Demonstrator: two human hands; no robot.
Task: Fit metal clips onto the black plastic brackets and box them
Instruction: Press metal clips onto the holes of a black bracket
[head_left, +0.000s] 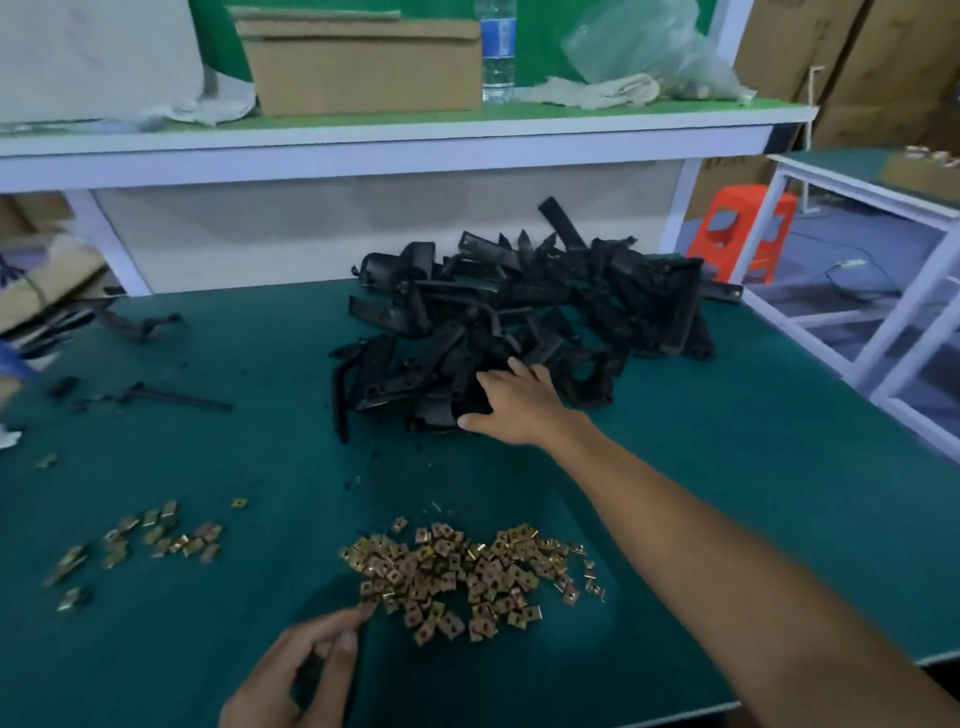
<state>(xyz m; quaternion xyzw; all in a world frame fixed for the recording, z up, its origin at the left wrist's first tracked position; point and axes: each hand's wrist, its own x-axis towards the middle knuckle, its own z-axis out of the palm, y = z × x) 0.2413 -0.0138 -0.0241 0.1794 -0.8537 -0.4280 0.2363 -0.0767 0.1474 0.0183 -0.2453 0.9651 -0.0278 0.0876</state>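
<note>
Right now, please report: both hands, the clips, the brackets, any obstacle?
Left hand pinches one metal clip at clip pile edge. Right hand in bracket pile, grip unclear. No obstacle seen between hands and piles.

hands (511, 402) 2 | bracket heaps (519, 312) 1 | clip heaps (467, 577) 2 | bottles (497, 52) 1 | stools (740, 234) 1

Right hand (511, 402) half sunk in bracket pile (519, 322), grip unclear. Left hand (296, 675) cut off at bottom edge; it reaches clip pile (457, 577), pinch too blurred to tell. Bottle (497, 52) top cropped. Left-edge clutter (41, 291) smeared, unidentifiable. Orange stool (737, 234) partly hidden behind shelf post (675, 208).
</note>
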